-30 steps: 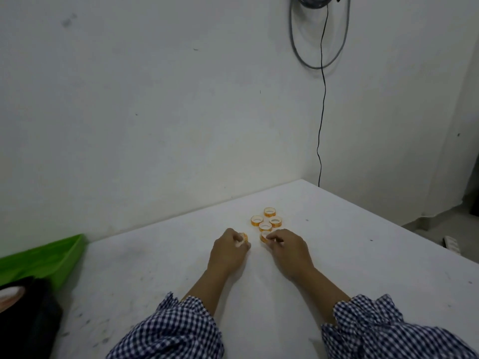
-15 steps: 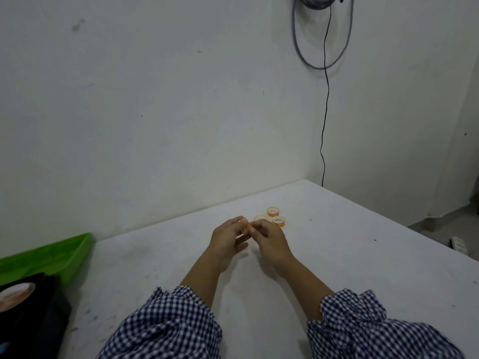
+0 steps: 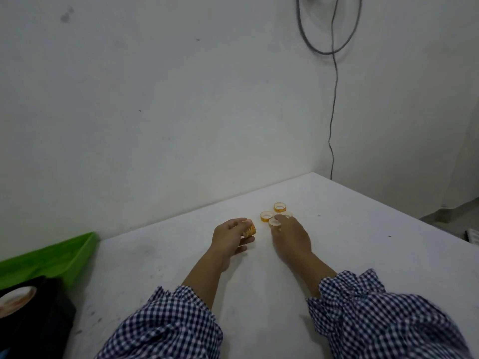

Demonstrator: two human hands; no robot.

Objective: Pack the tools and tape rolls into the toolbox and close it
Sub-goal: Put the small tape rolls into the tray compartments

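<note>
1. Head view, what changed: a second ago both hands were down among the small orange rolls on the table [image 3: 160, 257]. Half a second ago they were raised and pressed together. Now they are apart again.
2. The left hand [image 3: 229, 238] hovers just above the table, its fingers curled round a stack of tape rolls [image 3: 249, 230]. The right hand [image 3: 291, 235] has gone back to the cluster.
3. Its fingers [image 3: 282, 218] are bent over the nearest roll [image 3: 274, 223] and touch it. Whether they already pinch it I cannot tell.
4. Two more rolls lie flat just beyond, the left roll [image 3: 266, 216] and the far roll [image 3: 280, 207]. Fewer lie loose than a second ago. There may be another under the right hand, but it is hidden.
5. Meaning for the task: the rolls are being gathered one by one into the left hand, probably so they can be carried over in a single trip. None of this batch is packed yet, and closing the box is a long way off.
6. Containers: a green tray [image 3: 51, 255] sits at the table's left edge, well apart from the hands. Nothing inside it is visible from here.
7. In front of the tray is a black case [image 3: 44, 322] with a large tape roll [image 3: 14, 301] lying in or on it. I judge this to be the toolbox, though too little of it shows to be certain.
</note>
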